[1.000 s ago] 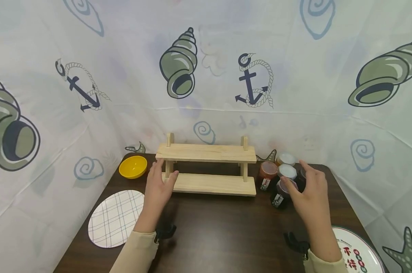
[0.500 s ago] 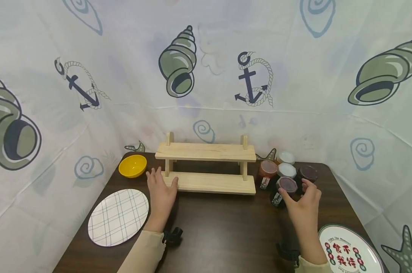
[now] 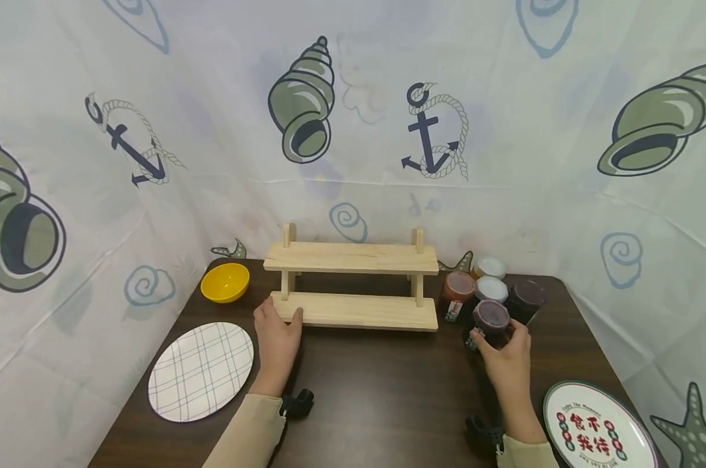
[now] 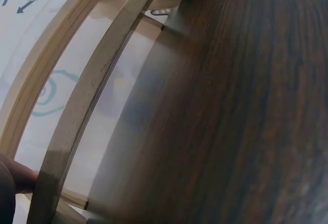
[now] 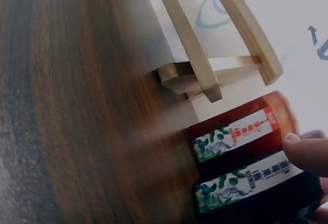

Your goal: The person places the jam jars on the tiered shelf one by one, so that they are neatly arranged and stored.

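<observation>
**Gripping a dark jar [image 3: 491,314] right of a wooden rack [image 3: 353,258]**

Held between thumb and fingers of the right hand [image 3: 509,365], nearest of the grouped jars. Just beside, farther left, a red-topped jar [image 3: 459,286]; behind, two white-lidded jars [image 3: 491,288]; farther right, a second dark jar [image 3: 526,299]. Touching the left end of the rack's lower board [image 3: 365,311] with the left hand [image 3: 277,346]; cannot tell whether clasping or merely resting. At the far left of the table [image 3: 382,403], a yellow bowl [image 3: 225,283]; nearer, a white checked disc [image 3: 201,372]. At the near right, a white plate [image 3: 595,424] with red characters. On the far side, a pale printed cloth [image 3: 370,156].
</observation>
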`<act>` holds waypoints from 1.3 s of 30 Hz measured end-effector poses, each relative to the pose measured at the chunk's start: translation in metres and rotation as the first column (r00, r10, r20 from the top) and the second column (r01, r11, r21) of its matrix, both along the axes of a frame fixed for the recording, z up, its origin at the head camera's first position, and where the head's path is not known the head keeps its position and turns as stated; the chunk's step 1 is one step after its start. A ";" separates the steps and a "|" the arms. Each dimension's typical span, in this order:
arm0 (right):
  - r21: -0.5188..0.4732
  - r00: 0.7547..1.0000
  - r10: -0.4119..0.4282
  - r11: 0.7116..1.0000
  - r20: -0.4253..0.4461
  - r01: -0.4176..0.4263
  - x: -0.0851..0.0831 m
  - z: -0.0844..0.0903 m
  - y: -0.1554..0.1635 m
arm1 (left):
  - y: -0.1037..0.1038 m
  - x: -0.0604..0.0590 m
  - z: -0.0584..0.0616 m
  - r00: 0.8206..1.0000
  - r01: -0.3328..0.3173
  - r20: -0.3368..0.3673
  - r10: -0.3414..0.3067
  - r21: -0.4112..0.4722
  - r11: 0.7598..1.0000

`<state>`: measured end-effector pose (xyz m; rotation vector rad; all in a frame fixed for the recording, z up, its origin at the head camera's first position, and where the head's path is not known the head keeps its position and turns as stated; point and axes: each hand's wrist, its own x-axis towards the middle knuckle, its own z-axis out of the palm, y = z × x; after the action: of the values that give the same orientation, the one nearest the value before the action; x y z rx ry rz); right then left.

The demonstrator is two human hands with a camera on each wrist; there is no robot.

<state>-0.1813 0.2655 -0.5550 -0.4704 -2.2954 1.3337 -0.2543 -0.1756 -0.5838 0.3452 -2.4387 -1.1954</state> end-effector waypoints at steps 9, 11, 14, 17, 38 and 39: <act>-0.134 0.999 0.035 0.991 0.025 -0.031 -0.006 -0.012 0.005 | 0.000 0.002 -0.009 1.000 -0.012 -0.017 0.017 0.233 0.972; -0.174 0.998 0.051 0.984 0.038 -0.043 -0.006 -0.012 0.006 | 0.000 0.003 -0.008 0.999 0.000 -0.034 0.010 0.287 0.958; -0.234 0.995 0.080 0.970 0.066 -0.062 -0.006 -0.013 0.006 | -0.002 0.002 -0.010 0.999 0.010 -0.043 0.006 0.363 0.932; -0.269 0.992 0.100 0.960 0.082 -0.075 -0.006 -0.016 0.007 | -0.004 0.002 -0.011 0.999 0.021 -0.048 0.000 0.436 0.899; -0.227 1.000 0.010 0.974 0.022 -0.005 -0.006 -0.030 0.002 | -0.008 0.003 -0.013 0.997 0.050 -0.071 -0.014 0.523 0.851; -0.226 1.000 0.006 0.974 0.017 -0.002 -0.006 -0.030 0.002 | -0.008 0.003 -0.013 0.997 0.051 -0.074 -0.015 0.523 0.850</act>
<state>-0.1874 0.2675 -0.5850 -0.5526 -2.1687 1.6078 -0.2516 -0.1833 -0.5971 0.4067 -2.0262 -1.8551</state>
